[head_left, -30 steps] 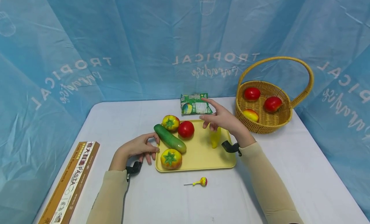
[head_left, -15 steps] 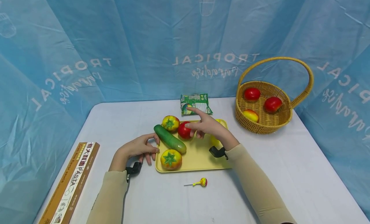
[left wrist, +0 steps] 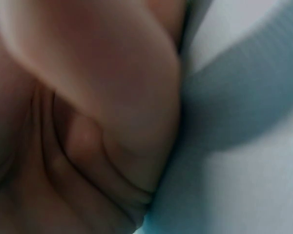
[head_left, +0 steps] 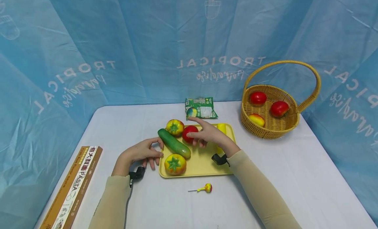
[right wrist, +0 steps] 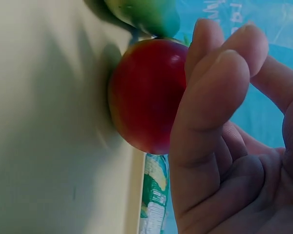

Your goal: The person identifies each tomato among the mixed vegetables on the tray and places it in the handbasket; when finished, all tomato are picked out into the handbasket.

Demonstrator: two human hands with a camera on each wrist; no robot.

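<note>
My right hand (head_left: pixel 208 133) is over the yellow tray (head_left: pixel 203 174), fingers spread around a round red fruit (head_left: pixel 187 130). In the right wrist view its fingers (right wrist: pixel 210 102) overlap the edge of the red fruit (right wrist: pixel 146 95) without closing round it. My left hand (head_left: pixel 141 151) rests at the tray's left edge, thumb and forefinger apart. Beside that edge lie a green cucumber (head_left: pixel 174 143) and two yellow-red fruits with green leaf tops, one behind (head_left: pixel 175 127) and one in front (head_left: pixel 175 164). Blurred fingers (left wrist: pixel 112 73) fill much of the left wrist view.
Partly behind the right forearm, a yellow piece (head_left: pixel 221 127) lies on the tray. A wicker basket (head_left: pixel 260 132) with several fruits stands back right. A green packet (head_left: pixel 202 107) sits behind the tray, a lollipop (head_left: pixel 208 188) in front, a long pasta box (head_left: pixel 72 186) at left.
My right hand has moved left across the tray, from above the yellow piece to the red fruit, and lowered toward it. The left hand has stayed put.
</note>
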